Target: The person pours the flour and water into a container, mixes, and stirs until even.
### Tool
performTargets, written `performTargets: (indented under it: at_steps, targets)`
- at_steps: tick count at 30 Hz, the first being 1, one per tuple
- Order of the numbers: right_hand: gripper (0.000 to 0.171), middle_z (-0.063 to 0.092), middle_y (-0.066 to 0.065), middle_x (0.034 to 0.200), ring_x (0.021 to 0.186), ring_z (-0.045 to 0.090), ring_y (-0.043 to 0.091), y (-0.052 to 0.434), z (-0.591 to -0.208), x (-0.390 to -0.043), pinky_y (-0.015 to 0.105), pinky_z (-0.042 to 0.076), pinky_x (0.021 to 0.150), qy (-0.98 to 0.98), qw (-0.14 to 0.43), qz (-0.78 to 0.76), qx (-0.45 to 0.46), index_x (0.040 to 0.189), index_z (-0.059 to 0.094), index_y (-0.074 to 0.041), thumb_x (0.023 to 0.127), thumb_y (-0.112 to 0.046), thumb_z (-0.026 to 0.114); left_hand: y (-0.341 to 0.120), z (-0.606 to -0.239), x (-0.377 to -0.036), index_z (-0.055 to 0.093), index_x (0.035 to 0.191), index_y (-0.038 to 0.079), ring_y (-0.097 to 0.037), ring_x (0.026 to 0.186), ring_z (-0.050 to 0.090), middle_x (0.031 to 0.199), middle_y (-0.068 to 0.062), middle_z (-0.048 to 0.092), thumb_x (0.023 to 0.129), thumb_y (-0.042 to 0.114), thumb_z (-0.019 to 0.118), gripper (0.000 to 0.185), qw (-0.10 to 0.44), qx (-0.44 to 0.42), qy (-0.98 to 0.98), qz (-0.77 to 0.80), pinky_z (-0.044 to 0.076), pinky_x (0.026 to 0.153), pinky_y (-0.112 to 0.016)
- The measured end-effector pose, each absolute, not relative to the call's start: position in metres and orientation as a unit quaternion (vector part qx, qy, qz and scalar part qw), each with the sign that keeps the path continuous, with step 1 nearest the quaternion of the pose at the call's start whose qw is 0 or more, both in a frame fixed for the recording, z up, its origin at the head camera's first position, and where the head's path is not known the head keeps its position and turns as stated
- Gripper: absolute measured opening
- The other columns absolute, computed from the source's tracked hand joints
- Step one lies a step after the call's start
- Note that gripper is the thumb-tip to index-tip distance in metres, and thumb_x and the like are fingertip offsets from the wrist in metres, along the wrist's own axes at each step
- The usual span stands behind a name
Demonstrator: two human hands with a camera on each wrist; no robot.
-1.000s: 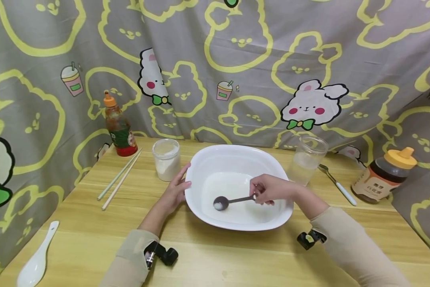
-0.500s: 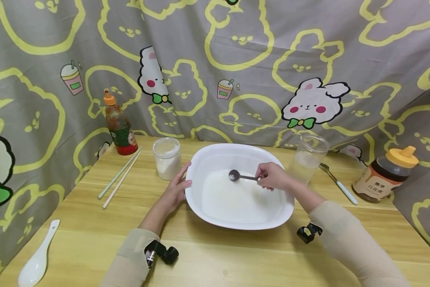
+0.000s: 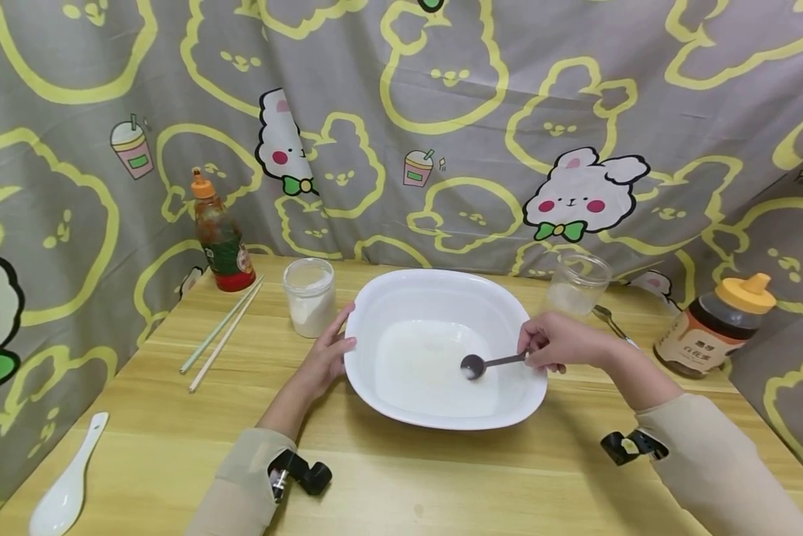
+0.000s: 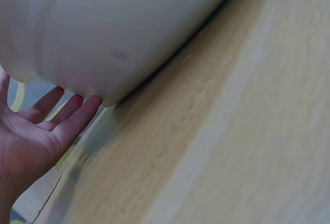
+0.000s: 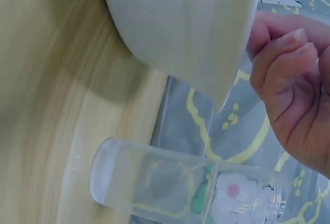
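My right hand (image 3: 561, 344) pinches the handle of a small dark metal spoon (image 3: 485, 363), fingers curled round the end of it, just over the right rim of the white basin (image 3: 442, 289). The spoon's bowl sits low inside the basin, right of the middle, dipped at the edge of the thin whitish liquid that pools on the bottom. From the right wrist view I see my curled fingers (image 5: 281, 53) beside the basin's outer wall (image 5: 180, 28), though the spoon itself is hidden there.

My left hand (image 3: 324, 359) lies open against the basin's left side, fingers straight and touching the wall just under the rim (the left wrist view shows the fingertips (image 4: 77, 115) pressed to the white curve (image 4: 103, 28), the palm free of it). It grips nothing.

The basin stands in the middle of the wooden table (image 3: 401, 484). Just left of it, behind my left hand, is an open jar of white powder (image 3: 309, 296); farther left lie a pair of chopsticks (image 3: 222, 333) and a sauce bottle with an orange cap (image 3: 218, 234). A white ceramic spoon (image 3: 66, 487) rests near the left front corner. Behind my right hand stands a clear glass jar (image 3: 576, 284), with a light-handled piece of cutlery (image 3: 609, 321) beside it, and a honey jar with a yellow lid (image 3: 716, 327) at the far right.
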State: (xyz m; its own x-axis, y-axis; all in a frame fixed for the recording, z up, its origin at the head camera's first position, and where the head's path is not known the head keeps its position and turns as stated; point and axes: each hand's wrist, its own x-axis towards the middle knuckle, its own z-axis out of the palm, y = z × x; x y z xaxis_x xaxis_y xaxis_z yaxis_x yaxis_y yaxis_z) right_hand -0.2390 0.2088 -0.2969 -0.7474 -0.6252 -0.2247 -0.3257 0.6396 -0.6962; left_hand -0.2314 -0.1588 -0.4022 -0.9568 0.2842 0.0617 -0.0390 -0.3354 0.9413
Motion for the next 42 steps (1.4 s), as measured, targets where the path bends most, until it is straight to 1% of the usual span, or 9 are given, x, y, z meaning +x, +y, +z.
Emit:
performTargets:
  at_steps: [5, 9, 14, 19, 23, 27, 33, 38, 42]
  targets:
    - [0.007, 0.052, 0.006, 0.056, 0.043, 0.044, 0.011, 0.198, -0.302, -0.234, 0.021, 0.037, 0.036, 0.846, 0.274, -0.347, -0.297, 0.081, 0.057, 0.001, 0.074, 0.000, 0.060, -0.159, -0.402, -0.231, 0.018, 0.138, 0.025, -0.042, 0.108, 0.037, 0.132, -0.021, 0.027, 0.080, 0.012, 0.049, 0.067, 0.099, 0.108, 0.570, 0.809, 0.045, 0.075, -0.042]
    - [0.008, 0.054, 0.007, 0.058, 0.043, 0.043, 0.011, 0.174, -0.313, -0.236, 0.020, 0.037, 0.038, 0.835, 0.277, -0.364, -0.306, 0.083, 0.058, 0.001, 0.075, -0.001, 0.059, -0.159, -0.402, -0.232, 0.019, 0.138, 0.024, -0.041, 0.108, 0.037, 0.132, -0.022, 0.027, 0.080, 0.012, 0.049, 0.067, 0.096, 0.108, 0.569, 0.809, 0.045, 0.074, -0.042]
    - [0.009, 0.054, 0.007, 0.059, 0.043, 0.045, 0.013, 0.142, -0.328, -0.245, 0.025, 0.041, 0.039, 0.848, 0.226, -0.375, -0.299, 0.086, 0.058, 0.000, 0.077, -0.001, 0.058, -0.157, -0.402, -0.232, 0.019, 0.138, 0.024, -0.038, 0.106, 0.041, 0.132, -0.023, 0.027, 0.079, 0.012, 0.050, 0.068, 0.098, 0.106, 0.568, 0.810, 0.045, 0.075, -0.041]
    - [0.008, 0.054, 0.006, 0.057, 0.042, 0.046, 0.015, 0.125, -0.333, -0.254, 0.033, 0.044, 0.040, 0.882, 0.144, -0.367, -0.259, 0.084, 0.057, 0.000, 0.076, 0.000, 0.058, -0.157, -0.402, -0.233, 0.020, 0.138, 0.025, -0.034, 0.103, 0.045, 0.131, -0.022, 0.028, 0.079, 0.012, 0.050, 0.067, 0.095, 0.104, 0.570, 0.809, 0.046, 0.074, -0.041]
    - [0.008, 0.053, 0.004, 0.054, 0.041, 0.047, 0.015, 0.131, -0.333, -0.259, 0.030, 0.044, 0.038, 0.907, 0.097, -0.348, -0.214, 0.081, 0.056, 0.000, 0.073, 0.002, 0.056, -0.157, -0.402, -0.233, 0.019, 0.138, 0.024, -0.036, 0.104, 0.043, 0.130, -0.022, 0.029, 0.080, 0.012, 0.049, 0.067, 0.097, 0.109, 0.571, 0.808, 0.046, 0.074, -0.041]
    - [0.010, 0.052, 0.003, 0.053, 0.041, 0.046, 0.014, 0.151, -0.331, -0.260, 0.026, 0.042, 0.037, 0.919, 0.084, -0.335, -0.189, 0.079, 0.055, 0.000, 0.070, 0.004, 0.053, -0.158, -0.402, -0.233, 0.019, 0.138, 0.024, -0.039, 0.105, 0.041, 0.129, -0.023, 0.029, 0.080, 0.012, 0.049, 0.067, 0.098, 0.108, 0.571, 0.808, 0.045, 0.075, -0.042]
    - [0.009, 0.049, 0.003, 0.053, 0.042, 0.044, 0.013, 0.186, -0.314, -0.251, 0.027, 0.040, 0.038, 0.932, 0.111, -0.292, -0.186, 0.078, 0.056, 0.000, 0.069, 0.003, 0.054, -0.157, -0.401, -0.232, 0.018, 0.139, 0.024, -0.037, 0.103, 0.043, 0.129, -0.023, 0.029, 0.080, 0.011, 0.049, 0.068, 0.099, 0.109, 0.567, 0.810, 0.046, 0.072, -0.040]
    - [0.010, 0.049, 0.004, 0.053, 0.042, 0.043, 0.013, 0.207, -0.298, -0.239, 0.026, 0.039, 0.037, 0.909, 0.181, -0.296, -0.231, 0.078, 0.056, 0.001, 0.070, 0.005, 0.052, -0.158, -0.400, -0.231, 0.017, 0.139, 0.024, -0.040, 0.105, 0.040, 0.130, -0.023, 0.028, 0.080, 0.011, 0.048, 0.067, 0.102, 0.112, 0.563, 0.812, 0.046, 0.073, -0.041]
    - [0.009, 0.049, 0.003, 0.053, 0.041, 0.041, 0.011, 0.211, -0.294, -0.233, 0.022, 0.036, 0.035, 0.881, 0.231, -0.304, -0.279, 0.077, 0.057, -0.001, 0.070, 0.005, 0.054, -0.157, -0.401, -0.231, 0.018, 0.139, 0.025, -0.037, 0.105, 0.042, 0.131, -0.022, 0.028, 0.080, 0.011, 0.049, 0.067, 0.103, 0.108, 0.565, 0.812, 0.046, 0.073, -0.041]
